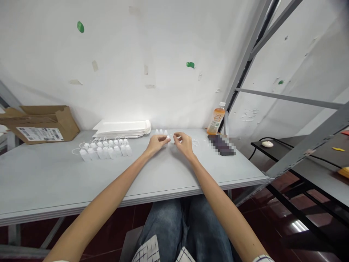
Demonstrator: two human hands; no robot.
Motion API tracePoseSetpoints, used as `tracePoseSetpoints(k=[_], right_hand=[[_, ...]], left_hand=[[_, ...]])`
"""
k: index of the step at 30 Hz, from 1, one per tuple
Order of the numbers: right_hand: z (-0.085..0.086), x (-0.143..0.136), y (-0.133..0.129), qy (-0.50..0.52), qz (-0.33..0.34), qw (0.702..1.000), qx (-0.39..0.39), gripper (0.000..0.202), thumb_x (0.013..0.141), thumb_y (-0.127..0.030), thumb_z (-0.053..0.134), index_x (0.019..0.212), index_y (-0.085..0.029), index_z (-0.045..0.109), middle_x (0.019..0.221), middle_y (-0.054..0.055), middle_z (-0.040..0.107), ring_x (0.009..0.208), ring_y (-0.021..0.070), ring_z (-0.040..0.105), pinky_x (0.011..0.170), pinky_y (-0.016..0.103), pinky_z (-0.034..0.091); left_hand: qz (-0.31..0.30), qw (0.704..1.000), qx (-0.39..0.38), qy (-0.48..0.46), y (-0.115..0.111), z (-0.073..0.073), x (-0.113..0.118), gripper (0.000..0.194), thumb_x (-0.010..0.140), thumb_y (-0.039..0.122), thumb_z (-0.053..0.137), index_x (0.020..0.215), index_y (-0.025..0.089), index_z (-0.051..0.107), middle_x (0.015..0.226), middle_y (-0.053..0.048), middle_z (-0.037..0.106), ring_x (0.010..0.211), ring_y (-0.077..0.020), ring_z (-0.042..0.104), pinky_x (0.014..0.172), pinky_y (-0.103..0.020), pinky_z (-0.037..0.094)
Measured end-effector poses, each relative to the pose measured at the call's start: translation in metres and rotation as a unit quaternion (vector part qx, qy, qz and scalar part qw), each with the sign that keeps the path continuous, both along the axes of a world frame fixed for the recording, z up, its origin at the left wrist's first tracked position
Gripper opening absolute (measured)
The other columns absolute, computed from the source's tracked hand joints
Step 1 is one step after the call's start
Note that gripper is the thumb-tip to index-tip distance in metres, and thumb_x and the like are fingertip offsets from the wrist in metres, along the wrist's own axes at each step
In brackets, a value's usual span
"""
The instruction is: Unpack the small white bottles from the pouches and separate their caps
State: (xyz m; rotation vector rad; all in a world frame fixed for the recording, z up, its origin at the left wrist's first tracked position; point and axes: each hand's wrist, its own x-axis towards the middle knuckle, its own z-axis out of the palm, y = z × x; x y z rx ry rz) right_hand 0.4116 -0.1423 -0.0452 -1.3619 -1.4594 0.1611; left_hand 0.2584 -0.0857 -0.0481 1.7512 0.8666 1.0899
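Note:
Near the back of the grey table, my left hand [157, 143] is closed on a small white bottle [168, 137], whose top shows at the fingertips. Just right of it, my right hand [184, 143] is pinched beside the bottle; a thin white loop seems to be at its fingertips, too small to make out surely. Several white bottles [103, 151] with string loops stand in rows on the left. A few more bottles [161, 132] stand behind my left hand. Loose white loops [195, 142] lie right of my right hand.
An open cardboard box [40, 125] sits at the back left. Flat white packets [122, 128] lie against the wall. An orange drink bottle [216, 119] and a dark blurred object [221, 145] are at the right. A metal frame [308, 149] rises beyond the table's right edge.

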Motion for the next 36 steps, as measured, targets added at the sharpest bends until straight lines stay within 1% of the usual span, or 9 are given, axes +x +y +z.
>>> tracePoseSetpoints(k=[2,5,8,11,16,20,23,28,36], right_hand=[[0.002,0.0,-0.001,-0.007,-0.014,1.0,0.009,0.02,0.085,-0.026,0.053,0.096,-0.018,0.068,0.096,0.005,0.073,0.065,0.0141,0.067,0.068,0.027,0.051],[0.003,-0.001,-0.002,-0.024,-0.015,0.999,0.018,0.022,0.082,-0.021,0.053,0.098,-0.018,0.067,0.096,0.004,0.072,0.062,0.0131,0.066,0.068,0.027,0.05],[0.002,-0.001,-0.003,-0.047,-0.016,0.998,0.026,0.024,0.08,-0.019,0.055,0.099,-0.019,0.068,0.096,0.003,0.072,0.061,0.0121,0.065,0.07,0.027,0.049],[0.001,-0.001,-0.003,-0.079,-0.021,0.996,0.027,0.025,0.081,-0.02,0.055,0.102,-0.02,0.069,0.096,0.003,0.071,0.058,0.0112,0.062,0.07,0.027,0.048],[-0.003,-0.004,-0.001,-0.124,-0.043,0.991,0.018,0.025,0.084,-0.019,0.052,0.099,-0.021,0.072,0.097,0.003,0.072,0.058,0.012,0.06,0.065,0.027,0.044],[-0.007,-0.004,0.002,-0.148,-0.05,0.988,0.021,0.027,0.086,-0.018,0.049,0.099,-0.02,0.073,0.098,0.005,0.072,0.064,0.0141,0.062,0.066,0.028,0.044],[-0.008,-0.002,0.002,-0.159,-0.044,0.986,0.023,0.028,0.086,-0.017,0.048,0.1,-0.019,0.072,0.098,0.007,0.072,0.065,0.0149,0.063,0.067,0.028,0.044],[-0.009,-0.002,0.002,-0.174,-0.029,0.984,0.022,0.03,0.087,-0.015,0.046,0.104,-0.016,0.071,0.096,0.008,0.071,0.067,0.0148,0.062,0.07,0.027,0.045],[-0.007,-0.003,-0.003,-0.217,-0.053,0.975,-0.014,0.031,0.087,-0.014,0.048,0.102,-0.022,0.075,0.096,0.006,0.071,0.071,0.0158,0.062,0.063,0.026,0.04]], left_hand=[[-0.009,1.0,0.009,0.018,-0.001,-0.002,0.001,0.049,0.065,0.062,0.074,0.083,0.015,0.077,0.08,-0.004,0.072,0.076,-0.02,0.061,0.067,-0.029,0.046],[0.005,0.999,0.027,0.029,-0.001,-0.003,0.002,0.05,0.068,0.061,0.072,0.087,0.015,0.078,0.082,-0.005,0.073,0.079,-0.0204,0.061,0.069,-0.029,0.046],[0.023,0.998,0.038,0.033,-0.001,-0.001,0.001,0.046,0.068,0.057,0.074,0.089,0.015,0.079,0.09,-0.007,0.074,0.082,-0.022,0.063,0.074,-0.032,0.047],[0.02,0.999,0.04,0.03,-0.002,0.003,-0.001,0.046,0.067,0.054,0.075,0.09,0.015,0.079,0.093,-0.009,0.075,0.082,-0.0234,0.063,0.073,-0.034,0.048],[0.01,0.996,0.071,0.047,-0.007,0.006,-0.001,0.04,0.071,0.052,0.072,0.089,0.017,0.08,0.09,-0.006,0.075,0.081,-0.022,0.063,0.071,-0.032,0.048],[0.013,0.993,0.088,0.071,-0.009,0.006,0.002,0.039,0.074,0.052,0.069,0.088,0.017,0.079,0.084,-0.004,0.073,0.074,-0.0187,0.06,0.066,-0.029,0.045],[0.019,0.99,0.112,0.089,-0.009,0.005,0.003,0.036,0.077,0.05,0.065,0.086,0.018,0.079,0.079,-0.002,0.073,0.074,-0.0183,0.06,0.068,-0.029,0.045],[0.032,0.986,0.131,0.1,-0.007,0.003,0.004,0.031,0.076,0.045,0.064,0.084,0.018,0.078,0.083,-0.003,0.074,0.082,-0.0212,0.062,0.072,-0.029,0.045],[0.028,0.982,0.146,0.117,-0.006,0.001,0.004,0.029,0.078,0.042,0.06,0.079,0.019,0.078,0.081,-0.003,0.072,0.08,-0.0198,0.061,0.072,-0.03,0.044]])
